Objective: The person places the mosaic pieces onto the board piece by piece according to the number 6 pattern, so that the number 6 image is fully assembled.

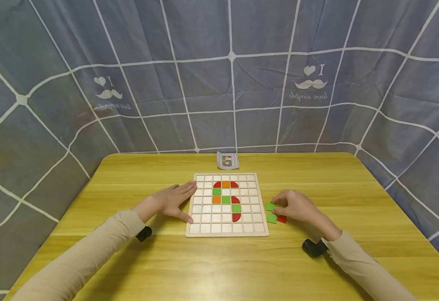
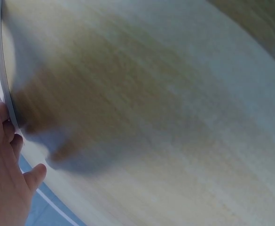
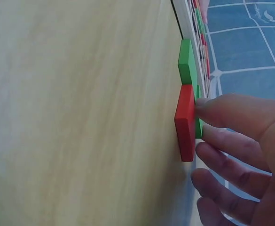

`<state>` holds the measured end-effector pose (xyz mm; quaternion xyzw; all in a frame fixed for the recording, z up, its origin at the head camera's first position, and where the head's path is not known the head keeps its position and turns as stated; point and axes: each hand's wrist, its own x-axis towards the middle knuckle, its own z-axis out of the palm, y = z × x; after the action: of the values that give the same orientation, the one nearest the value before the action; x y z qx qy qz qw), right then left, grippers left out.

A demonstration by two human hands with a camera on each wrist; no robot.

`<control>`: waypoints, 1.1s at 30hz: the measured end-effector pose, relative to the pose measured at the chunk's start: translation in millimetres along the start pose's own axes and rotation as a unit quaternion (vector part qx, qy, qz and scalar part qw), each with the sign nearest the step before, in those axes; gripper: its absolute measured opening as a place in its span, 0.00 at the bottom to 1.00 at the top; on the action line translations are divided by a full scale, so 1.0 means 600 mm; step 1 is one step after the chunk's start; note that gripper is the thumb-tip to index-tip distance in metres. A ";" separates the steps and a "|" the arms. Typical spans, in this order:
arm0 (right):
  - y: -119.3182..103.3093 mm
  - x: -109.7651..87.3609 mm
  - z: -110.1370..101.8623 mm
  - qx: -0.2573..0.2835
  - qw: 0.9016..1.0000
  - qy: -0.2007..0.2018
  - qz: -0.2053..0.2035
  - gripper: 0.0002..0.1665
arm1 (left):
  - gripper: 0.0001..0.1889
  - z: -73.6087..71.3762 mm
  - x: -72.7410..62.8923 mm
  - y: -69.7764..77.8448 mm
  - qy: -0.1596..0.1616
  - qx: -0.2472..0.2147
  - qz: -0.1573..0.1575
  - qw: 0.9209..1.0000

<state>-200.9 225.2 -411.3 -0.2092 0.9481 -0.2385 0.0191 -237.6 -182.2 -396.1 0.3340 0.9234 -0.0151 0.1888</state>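
Observation:
A pale wooden grid board [image 1: 207, 228] lies on the table with red, orange and green tiles set in its cells, making a curved figure. My left hand [image 1: 175, 200] rests at the board's left edge, fingers spread, fingertips and thumb on the rim. Right of the board, my right hand [image 1: 295, 205] pinches a green tile [image 1: 269, 206] between thumb and index finger, low over the table. Just in front of it lie a second green tile [image 1: 271, 218] and a red tile [image 1: 281, 219]. In the right wrist view the red tile [image 3: 185, 125] partly hides the pinched one.
Behind the board lies a small pattern card [image 1: 227, 160] printed with a similar coloured figure. The yellow wood-grain table [image 1: 212, 267] ends at a grey-blue curtain [image 1: 204, 88] with white lines.

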 end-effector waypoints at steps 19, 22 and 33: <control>-0.044 0.015 0.003 -0.019 0.999 0.021 0.021 0.16 | 0.60 0.000 0.001 -0.002 -0.005 0.004 0.000 1.000; -0.054 0.019 0.007 -0.019 0.999 0.026 0.015 0.16 | 0.60 -0.001 0.001 -0.003 -0.008 0.005 -0.001 1.000; -0.094 0.037 0.028 -0.015 0.999 0.033 -0.038 0.14 | 0.60 -0.002 0.002 -0.006 -0.009 0.004 0.000 1.000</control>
<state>-196.9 163.6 -398.6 -0.2375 0.9431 -0.2312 -0.0250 -240.8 -184.0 -395.6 0.3349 0.9213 -0.0216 0.1963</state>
